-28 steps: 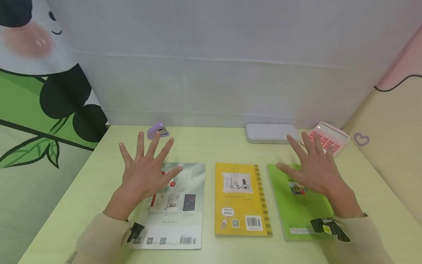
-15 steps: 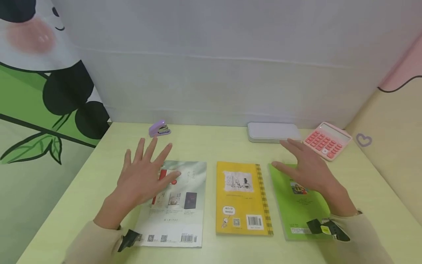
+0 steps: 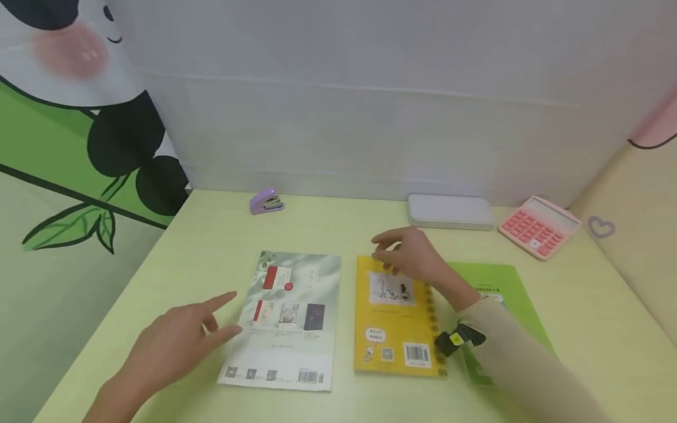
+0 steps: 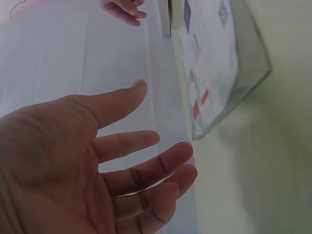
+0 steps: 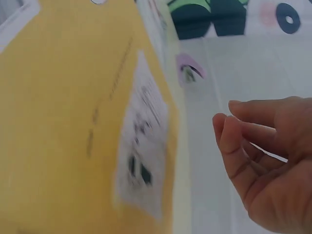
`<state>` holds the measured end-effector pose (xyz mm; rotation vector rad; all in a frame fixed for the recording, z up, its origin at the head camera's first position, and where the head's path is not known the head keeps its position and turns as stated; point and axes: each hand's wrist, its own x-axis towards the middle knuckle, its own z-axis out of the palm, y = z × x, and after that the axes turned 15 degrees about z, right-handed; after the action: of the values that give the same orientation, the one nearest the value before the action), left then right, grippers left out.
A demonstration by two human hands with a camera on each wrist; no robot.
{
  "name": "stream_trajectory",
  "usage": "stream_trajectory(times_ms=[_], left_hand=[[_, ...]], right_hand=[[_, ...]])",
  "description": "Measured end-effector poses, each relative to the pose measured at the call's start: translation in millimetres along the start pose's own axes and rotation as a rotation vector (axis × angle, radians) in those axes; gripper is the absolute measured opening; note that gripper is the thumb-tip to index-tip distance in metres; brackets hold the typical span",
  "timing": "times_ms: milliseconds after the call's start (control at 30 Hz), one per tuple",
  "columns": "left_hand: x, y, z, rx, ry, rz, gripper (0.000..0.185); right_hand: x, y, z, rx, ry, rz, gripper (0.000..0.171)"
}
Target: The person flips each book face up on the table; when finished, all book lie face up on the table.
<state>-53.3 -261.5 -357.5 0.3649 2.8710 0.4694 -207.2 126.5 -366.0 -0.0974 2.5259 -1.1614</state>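
The yellow book (image 3: 395, 314), lying flat at the middle of the pale green table (image 3: 211, 235) between the white book (image 3: 288, 317) and the green book (image 3: 497, 294), is sitting under my right hand (image 3: 409, 257), which I am holding over its far edge with fingers loosely curled and clasping nothing. My left hand (image 3: 169, 343) is hovering just left of the white book, fingers relaxed and spread, gripping nothing. Along the far edge are lying a purple stapler (image 3: 266, 201), a white case (image 3: 449, 211) and a pink calculator (image 3: 539, 226).
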Motion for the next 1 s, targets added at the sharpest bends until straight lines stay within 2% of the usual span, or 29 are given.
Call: stream_trajectory(times_ms=[167, 333, 500, 800, 1000], left_hand=[[-17.8, -8.8, 22.7, -0.101, -0.04, -0.05, 0.073], [-24.3, -6.7, 36.2, -0.172, -0.01, -0.07, 0.071], [-28.1, -3.5, 38.9, -0.202, 0.009, -0.073, 0.068], [-24.9, 1.3, 39.9, -0.261, -0.023, -0.092, 0.077], [-21.9, 2.5, 39.4, -0.232, -0.046, -0.085, 0.077]], right_hand=[[20.7, -15.9, 28.6, 0.021, -0.065, 0.019, 0.034], [31.1, -23.8, 45.5, -0.002, -0.084, 0.034, 0.03], [37.0, -28.2, 57.8, -0.041, -0.089, 0.066, 0.032], [42.5, -25.0, 65.3, -0.088, -0.101, 0.091, 0.034], [44.5, -26.3, 66.2, -0.099, -0.099, 0.077, 0.035]])
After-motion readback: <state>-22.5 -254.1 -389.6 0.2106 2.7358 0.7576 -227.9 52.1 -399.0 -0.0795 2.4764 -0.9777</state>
